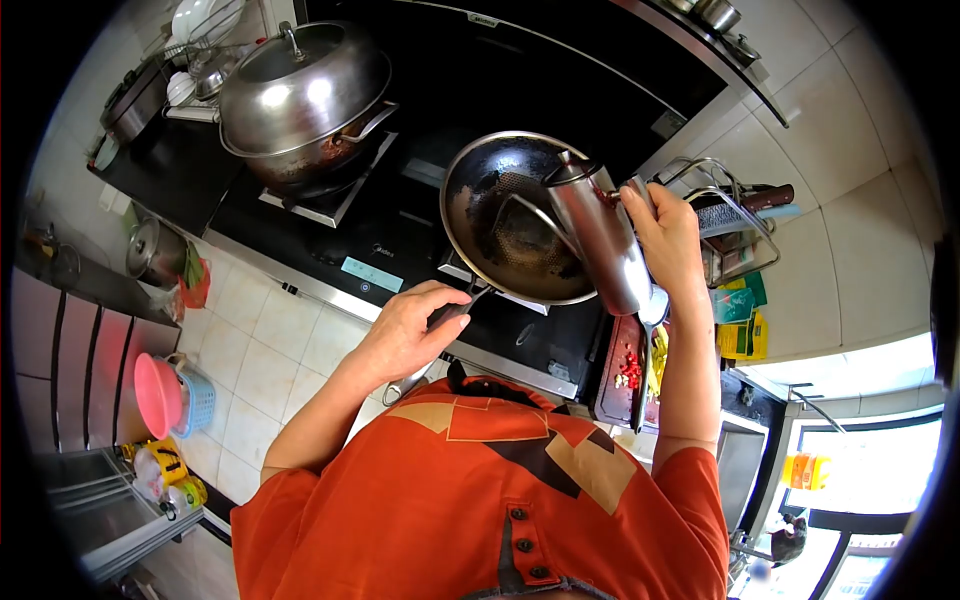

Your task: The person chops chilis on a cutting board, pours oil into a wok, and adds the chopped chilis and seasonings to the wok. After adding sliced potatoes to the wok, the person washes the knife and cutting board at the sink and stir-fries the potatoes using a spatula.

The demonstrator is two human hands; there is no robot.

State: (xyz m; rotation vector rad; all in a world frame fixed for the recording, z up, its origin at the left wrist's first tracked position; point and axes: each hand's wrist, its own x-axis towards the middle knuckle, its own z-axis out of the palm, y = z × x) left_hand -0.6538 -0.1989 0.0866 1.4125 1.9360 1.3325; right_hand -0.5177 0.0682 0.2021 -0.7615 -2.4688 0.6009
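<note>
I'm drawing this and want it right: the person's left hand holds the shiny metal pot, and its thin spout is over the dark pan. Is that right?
Not quite: it's the right hand that holds the shiny metal pot. The head view shows the left hand at the pan's handle. The thin spout is over the dark pan, as you said.

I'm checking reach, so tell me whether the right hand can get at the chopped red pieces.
Probably not as things stand: the right hand looks occupied, holding the metal pot, though the red pieces themselves appear uncovered.
</note>
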